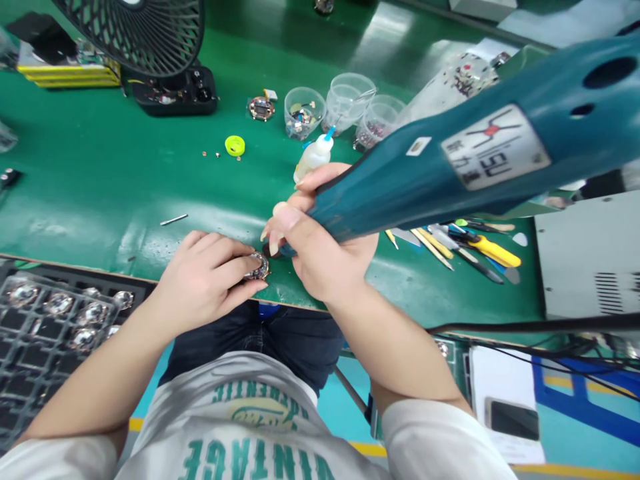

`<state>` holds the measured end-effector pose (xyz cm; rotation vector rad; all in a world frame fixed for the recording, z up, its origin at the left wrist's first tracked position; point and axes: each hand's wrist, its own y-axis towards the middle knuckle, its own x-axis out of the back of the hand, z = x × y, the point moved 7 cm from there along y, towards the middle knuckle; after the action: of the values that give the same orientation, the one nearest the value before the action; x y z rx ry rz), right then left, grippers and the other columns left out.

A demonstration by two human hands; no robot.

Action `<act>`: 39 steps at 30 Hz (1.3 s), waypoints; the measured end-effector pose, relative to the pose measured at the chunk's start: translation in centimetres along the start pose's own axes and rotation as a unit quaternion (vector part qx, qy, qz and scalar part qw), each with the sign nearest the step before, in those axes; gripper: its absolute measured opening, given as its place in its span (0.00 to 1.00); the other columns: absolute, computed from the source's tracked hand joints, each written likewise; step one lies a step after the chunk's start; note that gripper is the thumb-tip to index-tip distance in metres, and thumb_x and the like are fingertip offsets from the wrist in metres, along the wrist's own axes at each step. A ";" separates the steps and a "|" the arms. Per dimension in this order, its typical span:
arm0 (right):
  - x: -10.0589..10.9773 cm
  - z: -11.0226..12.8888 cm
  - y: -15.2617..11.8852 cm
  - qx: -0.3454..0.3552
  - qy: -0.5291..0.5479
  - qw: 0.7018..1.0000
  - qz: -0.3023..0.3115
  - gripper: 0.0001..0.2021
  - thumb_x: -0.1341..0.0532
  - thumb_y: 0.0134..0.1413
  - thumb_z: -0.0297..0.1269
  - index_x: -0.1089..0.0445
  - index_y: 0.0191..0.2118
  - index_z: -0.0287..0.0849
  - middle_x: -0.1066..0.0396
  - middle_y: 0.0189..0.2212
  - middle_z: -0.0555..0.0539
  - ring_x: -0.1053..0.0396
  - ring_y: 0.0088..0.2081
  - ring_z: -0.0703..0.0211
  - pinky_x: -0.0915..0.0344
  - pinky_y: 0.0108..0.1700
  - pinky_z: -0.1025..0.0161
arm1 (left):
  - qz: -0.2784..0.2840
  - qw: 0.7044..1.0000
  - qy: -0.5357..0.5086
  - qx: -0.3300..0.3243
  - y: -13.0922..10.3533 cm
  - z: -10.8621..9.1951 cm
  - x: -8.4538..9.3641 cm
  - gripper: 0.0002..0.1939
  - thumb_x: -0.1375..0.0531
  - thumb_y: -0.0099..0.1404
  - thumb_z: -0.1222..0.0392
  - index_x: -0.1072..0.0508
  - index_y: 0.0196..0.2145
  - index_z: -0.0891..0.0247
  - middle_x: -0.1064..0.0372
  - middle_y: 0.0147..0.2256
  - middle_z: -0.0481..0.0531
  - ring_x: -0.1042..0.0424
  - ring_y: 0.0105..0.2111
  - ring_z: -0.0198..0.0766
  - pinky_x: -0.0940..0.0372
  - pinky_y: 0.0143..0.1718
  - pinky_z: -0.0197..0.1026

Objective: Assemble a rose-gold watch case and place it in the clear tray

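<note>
Teal driver (425,160) filled our wrapped right hand (327,260), tip at two o'clock of the module (261,270) our half-curled left hand (207,277) pinned; fastening seemed unfinished.

From my end I am seeing a teal power tool (425,175) wearing a white label (520,143) with a red mark (494,130) and dark characters (471,175), and a silvery part (259,268) is glinting against the green tabletop (115,187). A lime-yellow cap (235,145), a whitish bottle (315,159) with a blue tip (330,133) and a black fan (150,33) are standing out, while a pale grey shirt (250,432) is showing green lettering (239,460) and a yellow oval (265,417).
</note>
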<state>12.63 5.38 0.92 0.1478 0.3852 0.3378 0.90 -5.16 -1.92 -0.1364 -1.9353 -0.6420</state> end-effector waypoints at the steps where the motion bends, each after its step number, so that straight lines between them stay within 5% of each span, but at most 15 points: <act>1: 0.0 0.0 0.0 0.002 0.003 1.000 -0.003 0.15 0.29 0.56 0.35 0.36 0.41 0.53 0.33 0.19 0.64 0.36 0.16 0.64 0.28 0.27 0.59 | 0.001 1.000 -0.001 0.003 -0.1 0.1 0.0 0.10 0.35 0.76 0.50 0.23 0.48 0.58 0.19 0.43 0.54 0.22 0.40 0.44 0.37 0.41 0.49; 8: 0.1 -0.2 0.2 -0.006 0.001 1.000 -0.010 0.16 0.27 0.57 0.41 0.36 0.41 0.54 0.37 0.19 0.64 0.33 0.18 0.64 0.29 0.27 0.61 | -0.011 1.000 -0.013 -0.003 -0.5 0.2 0.0 0.12 0.33 0.74 0.52 0.25 0.49 0.59 0.19 0.45 0.55 0.20 0.42 0.47 0.35 0.42 0.50; 14: 1.2 0.0 0.9 0.028 0.054 0.997 -0.036 0.15 0.27 0.57 0.40 0.35 0.42 0.53 0.33 0.18 0.64 0.31 0.18 0.63 0.26 0.28 0.60 | -0.017 0.991 -0.079 0.104 -0.1 1.4 0.3 0.23 0.35 0.73 0.38 0.28 0.50 0.60 0.18 0.46 0.56 0.20 0.45 0.48 0.30 0.46 0.51; 18: 1.2 -0.5 1.0 0.005 0.072 0.996 -0.049 0.19 0.25 0.53 0.44 0.35 0.42 0.51 0.34 0.19 0.64 0.29 0.19 0.62 0.25 0.30 0.58 | -0.034 0.988 -0.088 0.123 1.0 2.2 0.4 0.07 0.39 0.79 0.55 0.26 0.44 0.60 0.21 0.44 0.55 0.22 0.47 0.44 0.28 0.51 0.50; 24: 2.2 0.8 2.2 0.065 0.080 0.992 -0.070 0.21 0.23 0.51 0.48 0.34 0.42 0.53 0.35 0.20 0.63 0.29 0.19 0.61 0.24 0.31 0.57 | -0.033 0.992 -0.006 0.119 1.3 3.1 0.3 0.11 0.44 0.79 0.60 0.22 0.50 0.62 0.21 0.49 0.59 0.22 0.48 0.48 0.28 0.53 0.55; 29: 7.8 7.0 0.5 0.156 0.071 0.967 -0.191 0.12 0.25 0.45 0.40 0.25 0.36 0.55 0.31 0.20 0.62 0.25 0.23 0.60 0.20 0.36 0.57 | -0.042 0.989 0.010 0.143 -1.0 3.7 1.5 0.13 0.43 0.79 0.58 0.24 0.55 0.62 0.22 0.52 0.60 0.23 0.52 0.50 0.28 0.55 0.56; 31: 11.2 9.3 -2.0 0.165 0.068 0.948 -0.264 0.07 0.29 0.59 0.40 0.25 0.30 0.53 0.23 0.28 0.58 0.19 0.35 0.63 0.20 0.42 0.63 | -0.053 0.987 0.008 0.152 -2.1 3.8 2.0 0.12 0.42 0.78 0.57 0.25 0.55 0.62 0.22 0.51 0.60 0.22 0.51 0.51 0.28 0.55 0.56; 32: 12.9 10.1 -3.4 0.155 0.073 0.939 -0.297 0.14 0.33 0.68 0.39 0.27 0.27 0.53 0.21 0.30 0.58 0.19 0.37 0.67 0.22 0.42 0.68 | -0.059 0.986 0.005 0.155 -2.5 3.7 2.1 0.12 0.41 0.78 0.57 0.25 0.55 0.61 0.22 0.51 0.60 0.22 0.51 0.51 0.28 0.55 0.55; 36: 18.2 10.0 -7.9 0.074 0.162 0.893 -0.413 0.26 0.46 0.79 0.51 0.30 0.25 0.59 0.21 0.25 0.57 0.21 0.25 0.64 0.27 0.24 0.66 | -0.051 0.989 -0.025 0.138 -3.4 2.6 1.6 0.17 0.37 0.76 0.52 0.28 0.59 0.59 0.21 0.53 0.60 0.22 0.52 0.52 0.28 0.55 0.56; 39: 20.9 7.8 -10.3 -0.010 0.272 0.792 -0.547 0.22 0.42 0.74 0.60 0.24 0.27 0.64 0.19 0.25 0.61 0.24 0.20 0.68 0.30 0.20 0.75 | -0.023 0.992 -0.040 0.120 -3.2 1.5 0.8 0.22 0.37 0.76 0.49 0.30 0.62 0.60 0.21 0.56 0.61 0.22 0.53 0.54 0.29 0.54 0.55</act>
<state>36.92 2.49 -1.23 -0.2165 0.9658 -0.8001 -1.81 -7.28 -2.87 0.0332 -2.0819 -0.4342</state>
